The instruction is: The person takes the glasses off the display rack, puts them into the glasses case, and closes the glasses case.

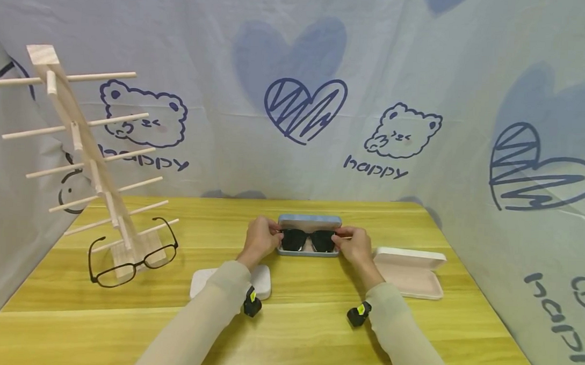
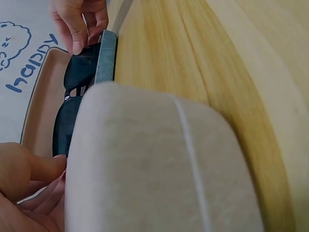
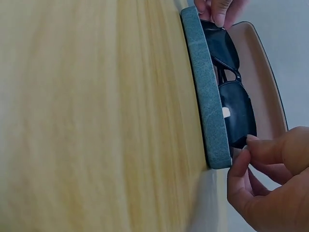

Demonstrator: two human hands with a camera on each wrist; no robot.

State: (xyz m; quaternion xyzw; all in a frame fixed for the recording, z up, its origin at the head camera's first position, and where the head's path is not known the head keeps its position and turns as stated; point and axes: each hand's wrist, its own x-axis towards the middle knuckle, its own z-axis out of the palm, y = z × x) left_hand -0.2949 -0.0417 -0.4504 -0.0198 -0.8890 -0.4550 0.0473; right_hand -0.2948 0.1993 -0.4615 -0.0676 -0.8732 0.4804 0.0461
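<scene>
Dark sunglasses (image 1: 309,240) sit in an open blue glasses case (image 1: 310,218) with a pinkish lining, towards the back of the table. My left hand (image 1: 261,237) pinches one end of the sunglasses. At the opposite end, my right hand (image 1: 353,243) pinches the frame between thumb and fingers. In the right wrist view the sunglasses (image 3: 236,108) lie partly inside the case (image 3: 206,92), lenses rising above its front wall. The left wrist view shows both hands at the ends of the sunglasses (image 2: 81,67); the sleeve hides part of the case.
A white case (image 1: 202,278) lies partly under my left forearm. To the right stands an open white case (image 1: 410,275) with a pale pink lining. At left, a wooden peg rack (image 1: 99,181) holds black-framed glasses (image 1: 139,264) low down. A printed cloth (image 1: 293,166) hangs behind the table.
</scene>
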